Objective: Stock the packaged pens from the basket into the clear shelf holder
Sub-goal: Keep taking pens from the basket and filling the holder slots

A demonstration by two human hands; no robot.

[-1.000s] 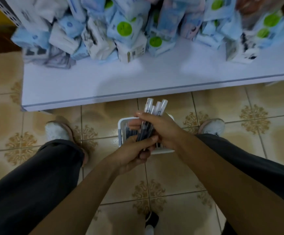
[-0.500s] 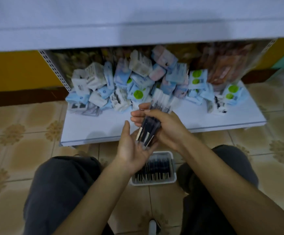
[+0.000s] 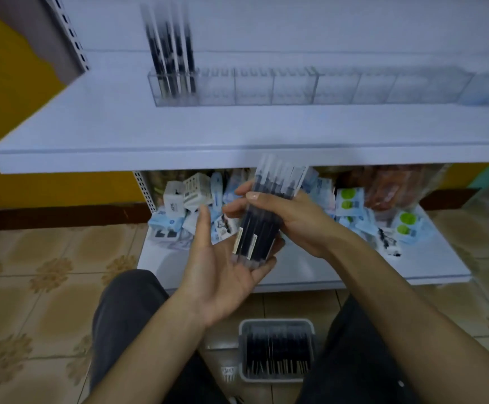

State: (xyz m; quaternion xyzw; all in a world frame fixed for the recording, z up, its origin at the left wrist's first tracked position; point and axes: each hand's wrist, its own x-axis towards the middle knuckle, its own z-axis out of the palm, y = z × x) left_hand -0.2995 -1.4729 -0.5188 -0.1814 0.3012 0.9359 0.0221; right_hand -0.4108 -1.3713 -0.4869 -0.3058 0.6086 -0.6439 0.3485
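Right hand is wrapped around the packaged pens, their lower ends rested on the flat-open left hand, above the basket

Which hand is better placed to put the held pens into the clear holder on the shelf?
Probably the right hand: it grips the packaged pens, while the left hand lies open under their lower ends. The clear holder stands above, on the shelf.

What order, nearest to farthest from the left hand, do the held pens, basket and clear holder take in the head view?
1. The held pens, touching the left hand.
2. The basket, on the floor below.
3. The clear holder, upper shelf.
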